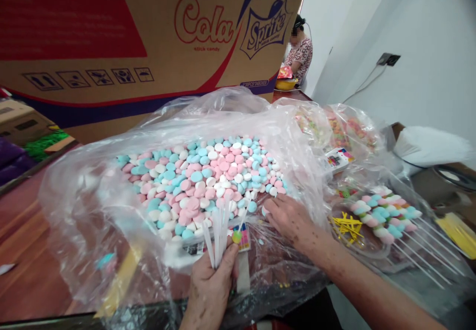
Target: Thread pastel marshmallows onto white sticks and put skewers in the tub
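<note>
I've my left hand [213,284] clutching white sticks [222,236], my right hand [288,219], grip unclear, beside near-right candies [252,206], likely light, chalky, best pinched by rims

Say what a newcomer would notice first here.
Likely the heap of pink, blue and white candies on clear plastic in the middle of the view. Behind it stands a big cardboard box marked "Cola" and "Sprite", filling the upper left. In front, the left hand holds a bunch of white sticks, and the right hand is at the heap's near right edge.
</note>
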### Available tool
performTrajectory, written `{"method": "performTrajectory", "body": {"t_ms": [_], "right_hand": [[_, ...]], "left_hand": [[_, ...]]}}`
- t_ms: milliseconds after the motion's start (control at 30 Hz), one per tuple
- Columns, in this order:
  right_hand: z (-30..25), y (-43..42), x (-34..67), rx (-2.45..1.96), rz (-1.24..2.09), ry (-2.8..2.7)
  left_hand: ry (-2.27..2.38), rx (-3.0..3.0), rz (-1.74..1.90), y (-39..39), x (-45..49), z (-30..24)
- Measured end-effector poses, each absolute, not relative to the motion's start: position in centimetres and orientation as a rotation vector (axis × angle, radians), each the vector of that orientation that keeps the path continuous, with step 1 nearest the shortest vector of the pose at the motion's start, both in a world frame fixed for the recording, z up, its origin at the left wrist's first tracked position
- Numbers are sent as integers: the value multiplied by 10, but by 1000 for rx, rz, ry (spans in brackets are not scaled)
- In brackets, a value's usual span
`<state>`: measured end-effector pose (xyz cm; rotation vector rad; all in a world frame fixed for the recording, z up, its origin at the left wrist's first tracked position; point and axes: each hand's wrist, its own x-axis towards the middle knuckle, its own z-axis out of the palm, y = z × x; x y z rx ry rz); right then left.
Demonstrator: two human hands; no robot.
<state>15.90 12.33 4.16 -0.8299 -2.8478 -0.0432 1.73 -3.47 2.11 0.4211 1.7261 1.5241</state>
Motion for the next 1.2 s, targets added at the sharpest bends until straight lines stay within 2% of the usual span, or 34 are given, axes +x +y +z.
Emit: {"method": "performTrajectory", "body": {"t_ms": [100, 167, 267, 367, 467, 700, 967, 1200], "right_hand": [[38, 121, 155, -865, -38, -2785], [38, 123, 153, -968, 155, -2658], [46, 130, 150, -1093, 835, -2208], [59, 137, 147, -975, 1571, -1585], [70, 139, 143, -847, 1895, -1221], [71, 137, 138, -784, 1981, -1143], [71, 135, 137, -785, 1944, -1164], [71, 134, 137, -770, 1914, -1209]], "left_hand": [[1745, 452, 1500, -34, 16, 24], [1747, 522, 1480, -34, 14, 29], [1749, 711, 1418, -33, 11, 39], [1793, 799, 1352, -31, 10, 51], [1844, 861, 1301, -29, 12, 57], [1849, 956, 1190, -28, 7, 53], [1861, 830, 1289, -29, 12, 54], [1847, 884, 1239, -27, 7, 50]]}}
